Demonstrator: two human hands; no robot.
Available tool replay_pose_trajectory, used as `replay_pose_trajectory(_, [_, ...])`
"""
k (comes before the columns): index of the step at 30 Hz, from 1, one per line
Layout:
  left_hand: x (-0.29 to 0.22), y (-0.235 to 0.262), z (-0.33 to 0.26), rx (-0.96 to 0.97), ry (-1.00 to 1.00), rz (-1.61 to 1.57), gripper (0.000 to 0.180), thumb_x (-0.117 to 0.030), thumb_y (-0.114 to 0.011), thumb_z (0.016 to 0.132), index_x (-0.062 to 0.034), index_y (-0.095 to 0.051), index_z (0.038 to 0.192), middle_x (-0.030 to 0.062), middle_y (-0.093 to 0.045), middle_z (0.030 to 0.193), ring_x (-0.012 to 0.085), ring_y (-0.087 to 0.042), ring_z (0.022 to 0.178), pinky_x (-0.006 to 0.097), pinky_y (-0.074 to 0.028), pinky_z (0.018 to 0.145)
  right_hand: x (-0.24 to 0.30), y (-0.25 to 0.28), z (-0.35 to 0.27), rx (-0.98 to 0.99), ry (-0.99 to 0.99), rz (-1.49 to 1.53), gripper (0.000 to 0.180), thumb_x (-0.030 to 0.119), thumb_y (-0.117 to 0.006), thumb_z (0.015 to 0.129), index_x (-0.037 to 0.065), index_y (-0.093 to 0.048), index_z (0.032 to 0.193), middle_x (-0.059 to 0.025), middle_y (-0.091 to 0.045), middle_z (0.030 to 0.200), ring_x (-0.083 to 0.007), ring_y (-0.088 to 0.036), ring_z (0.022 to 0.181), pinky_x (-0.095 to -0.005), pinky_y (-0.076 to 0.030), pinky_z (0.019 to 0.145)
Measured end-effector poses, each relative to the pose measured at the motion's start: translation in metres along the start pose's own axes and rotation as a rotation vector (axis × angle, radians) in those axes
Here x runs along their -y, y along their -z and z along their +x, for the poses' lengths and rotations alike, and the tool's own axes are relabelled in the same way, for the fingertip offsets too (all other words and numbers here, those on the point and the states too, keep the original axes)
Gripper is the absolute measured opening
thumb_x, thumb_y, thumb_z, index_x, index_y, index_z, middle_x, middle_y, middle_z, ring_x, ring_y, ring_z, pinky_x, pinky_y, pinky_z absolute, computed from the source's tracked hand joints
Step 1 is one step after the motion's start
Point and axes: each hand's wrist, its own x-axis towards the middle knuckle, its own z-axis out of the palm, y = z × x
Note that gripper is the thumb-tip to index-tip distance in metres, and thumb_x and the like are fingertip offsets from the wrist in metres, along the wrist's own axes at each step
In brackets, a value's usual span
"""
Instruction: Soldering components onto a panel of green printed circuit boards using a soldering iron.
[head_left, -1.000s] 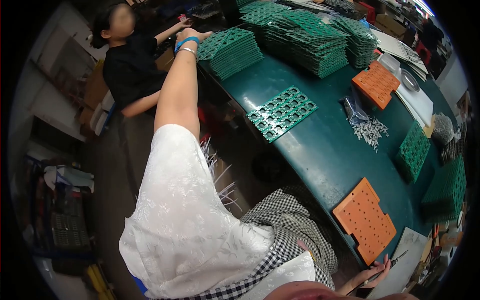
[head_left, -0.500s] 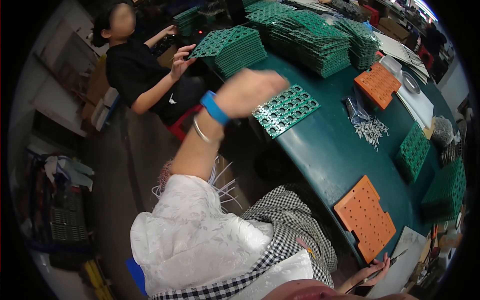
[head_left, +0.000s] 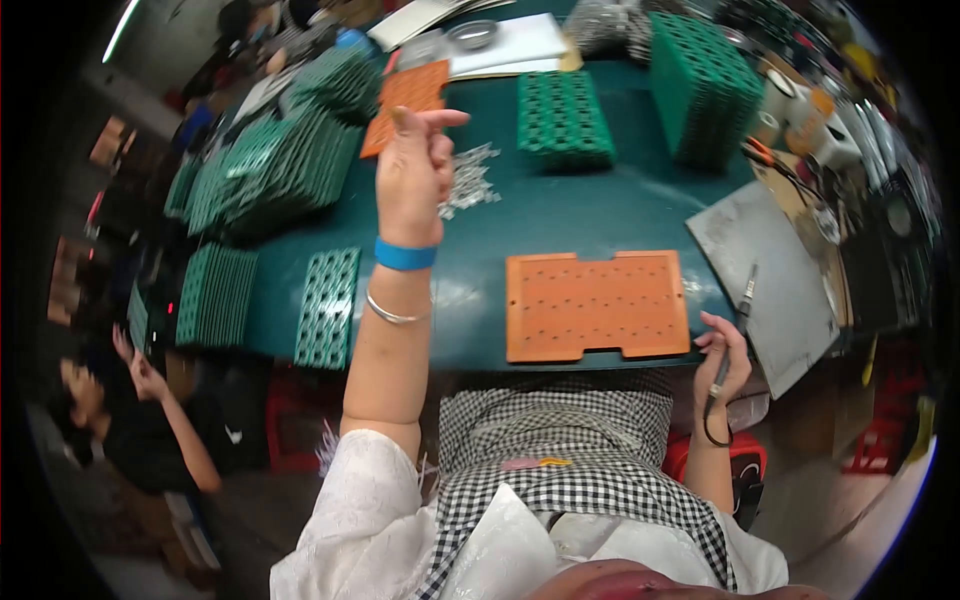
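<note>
My left hand [head_left: 411, 185], with a blue band and a silver bangle at the wrist, is raised over the table. Its index finger and thumb are apart, the other fingers curl inward, and I see nothing held. Just beyond it leans an orange perforated plate [head_left: 408, 92]; a heap of small pale parts [head_left: 470, 182] lies beside it. My right hand [head_left: 728, 352] grips a soldering iron [head_left: 746, 297] at the table's front edge, its cord hanging down. Between my hands lies a second orange fixture plate [head_left: 597, 306] with rows of small holes. A single green circuit board panel [head_left: 327, 308] lies left of my forearm.
Stacks of green circuit boards stand at the left [head_left: 216, 295], far left [head_left: 285, 165], back middle [head_left: 562, 115] and back right [head_left: 703, 85]. A grey board [head_left: 765, 280] lies at the right by orange-handled pliers [head_left: 768, 158]. A co-worker [head_left: 150, 420] sits at the left.
The view has swung to the right. My left hand has moved away from the single circuit board panel toward the small parts. My right hand still has the soldering iron.
</note>
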Motion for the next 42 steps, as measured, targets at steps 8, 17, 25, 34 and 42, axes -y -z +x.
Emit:
replay_pose_trajectory(8, [0.134, 0.014, 0.113, -0.035, 0.119, 1.001, 0.05, -0.051, -0.067, 0.084, -0.0021, -0.073, 0.091, 0.0177, -0.072, 0.086, 0.0337, -0.069, 0.088, 0.041, -0.053, 0.082, 0.01, 0.003, 0.004, 0.055, 0.254, -0.092, 0.012, 0.008, -0.058, 0.097, 0.002, -0.064, 0.104, -0.0132, -0.073, 0.095, -0.0202, -0.064, 0.064, -0.029, -0.053, 0.061])
replay_pose_trajectory(17, [0.121, -0.004, 0.099, 0.16, 0.666, 0.221, 0.024, -0.029, -0.074, 0.089, -0.0089, -0.06, 0.088, 0.0, -0.061, 0.079, 0.001, -0.028, 0.044, 0.02, -0.017, 0.039, 0.011, 0.002, 0.015, 0.118, 0.319, -0.13, 0.01, 0.008, -0.056, 0.097, 0.0, -0.061, 0.102, -0.0179, -0.073, 0.095, -0.0254, -0.067, 0.071, -0.032, -0.055, 0.064])
replay_pose_trajectory(25, [0.138, 0.001, 0.1, 0.198, 0.633, -0.014, 0.012, -0.015, -0.067, 0.094, -0.0092, -0.059, 0.087, -0.0025, -0.055, 0.072, 0.0025, -0.033, 0.046, 0.02, -0.021, 0.039, 0.016, 0.005, 0.011, 0.099, 0.292, -0.129, 0.009, 0.008, -0.059, 0.095, 0.0, -0.061, 0.099, -0.0182, -0.073, 0.092, -0.0288, -0.07, 0.074, -0.0343, -0.056, 0.066])
replay_pose_trajectory(34, [0.087, 0.013, 0.067, 0.238, 0.346, -0.091, 0.007, -0.009, -0.063, 0.095, -0.0073, -0.059, 0.089, -0.0032, -0.054, 0.072, 0.0011, -0.035, 0.047, 0.018, -0.025, 0.041, 0.035, 0.02, 0.011, -0.027, -0.081, 0.081, 0.011, 0.005, -0.057, 0.097, 0.002, -0.063, 0.105, -0.0104, -0.072, 0.102, -0.0092, -0.061, 0.071, -0.0205, -0.045, 0.059])
replay_pose_trajectory(42, [0.036, 0.03, -0.043, 0.257, -0.254, 0.534, 0.007, 0.0, -0.066, 0.09, -0.0004, -0.06, 0.088, -0.0017, -0.055, 0.075, 0.0053, -0.045, 0.063, 0.02, -0.037, 0.055, 0.062, -0.001, 0.085, -0.023, -0.088, 0.275, 0.018, -0.001, -0.06, 0.094, 0.002, -0.058, 0.111, -0.0122, -0.07, 0.109, -0.0127, -0.066, 0.083, -0.0199, -0.048, 0.063])
